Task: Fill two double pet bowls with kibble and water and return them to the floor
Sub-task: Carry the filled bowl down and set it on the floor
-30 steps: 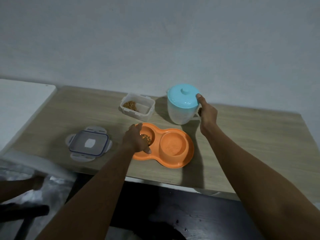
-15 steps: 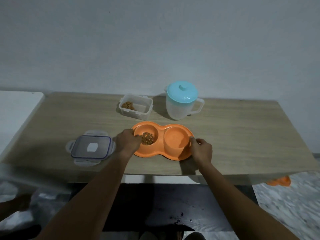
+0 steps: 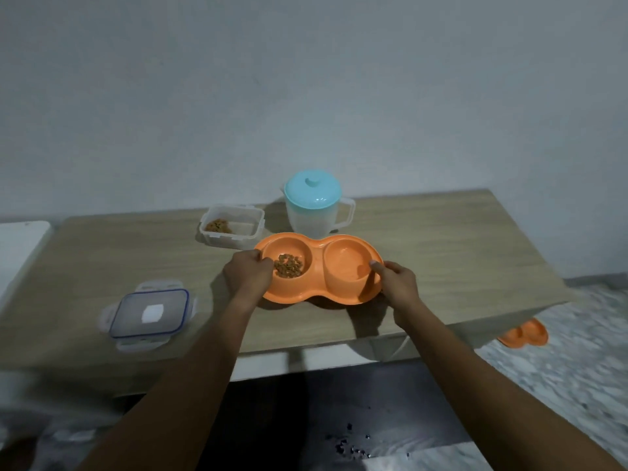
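Note:
An orange double pet bowl (image 3: 317,265) sits tilted just above the wooden table (image 3: 458,253), held at both ends. Kibble (image 3: 288,265) lies in its left well; the right well looks wet, though I cannot tell how much water it holds. My left hand (image 3: 248,275) grips the left rim and my right hand (image 3: 396,280) grips the right rim. A second orange double bowl (image 3: 525,334) rests on the floor past the table's right corner, partly hidden by it.
A clear jug with a light-blue lid (image 3: 314,205) stands behind the bowl. An open clear container with some kibble (image 3: 232,226) is to its left. The container's blue-edged lid (image 3: 149,311) lies near the front left edge. Dark floor lies below.
My right hand left the jug and came down onto the bowl's right rim. Both hands now hold the bowl, which has risen slightly off the table. The view has shifted right.

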Motion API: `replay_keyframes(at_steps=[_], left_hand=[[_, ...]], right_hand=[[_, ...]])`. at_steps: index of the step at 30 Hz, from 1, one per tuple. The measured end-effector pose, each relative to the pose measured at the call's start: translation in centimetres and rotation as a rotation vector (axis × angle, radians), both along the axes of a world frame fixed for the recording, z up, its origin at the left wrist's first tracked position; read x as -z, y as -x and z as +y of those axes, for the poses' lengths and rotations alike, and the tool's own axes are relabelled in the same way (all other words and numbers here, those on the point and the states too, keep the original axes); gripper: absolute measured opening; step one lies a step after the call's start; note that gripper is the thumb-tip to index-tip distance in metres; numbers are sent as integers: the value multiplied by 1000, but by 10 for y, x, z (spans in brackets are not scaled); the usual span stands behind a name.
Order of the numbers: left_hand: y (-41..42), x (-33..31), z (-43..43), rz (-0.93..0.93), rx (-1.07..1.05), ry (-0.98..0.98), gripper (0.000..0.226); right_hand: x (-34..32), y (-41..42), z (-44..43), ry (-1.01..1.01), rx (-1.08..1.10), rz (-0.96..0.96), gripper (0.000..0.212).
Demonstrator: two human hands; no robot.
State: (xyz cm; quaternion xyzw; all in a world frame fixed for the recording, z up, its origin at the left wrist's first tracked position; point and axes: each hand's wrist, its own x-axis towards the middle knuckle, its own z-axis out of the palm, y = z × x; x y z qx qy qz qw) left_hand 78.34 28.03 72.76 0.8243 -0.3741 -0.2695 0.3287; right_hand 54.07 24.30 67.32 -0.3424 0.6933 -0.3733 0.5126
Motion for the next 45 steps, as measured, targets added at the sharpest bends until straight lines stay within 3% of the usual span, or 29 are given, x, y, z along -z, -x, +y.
replay_keyframes(at_steps=[5, 9, 13, 16, 19, 21, 24, 27, 31, 37, 39, 41, 43, 45], left_hand=[[78, -24, -13, 32, 40, 108, 13], [166, -42, -24, 38, 46, 167, 12], [260, -58, -35, 71, 40, 210, 26], [347, -72, -49, 104, 61, 236, 26], [419, -80, -62, 142, 100, 246, 23], [462, -82, -72, 150, 143, 237, 8], [524, -80, -89, 158, 197, 223, 32], [574, -69, -110, 144, 259, 218, 35], [636, -42, -142, 137, 343, 193, 21], [724, 29, -190, 148, 353, 78, 27], [748, 67, -209, 177, 315, 50, 12], [767, 113, -225, 174, 272, -3, 30], [784, 164, -246, 161, 252, -38, 31], [796, 217, -259, 157, 192, -96, 30]], right_hand=[[-30, 84, -13, 73, 41, -43, 47], [-58, 174, -23, 136, 58, -49, 30], [-83, 269, -30, 172, 58, -38, 28], [-104, 356, -36, 209, 67, -6, 9], [-116, 431, -42, 230, 99, 15, 22], [-121, 476, -47, 232, 127, 42, 31], [-124, 541, -54, 229, 167, 52, 35], [-119, 594, -63, 220, 204, 59, 38], [-102, 655, -84, 176, 238, 85, 38], [-42, 736, -134, 69, 244, 110, 35], [-8, 757, -157, 23, 221, 108, 35], [34, 774, -176, -31, 190, 119, 40], [85, 791, -202, -85, 166, 112, 41], [142, 801, -222, -134, 110, 132, 29]])
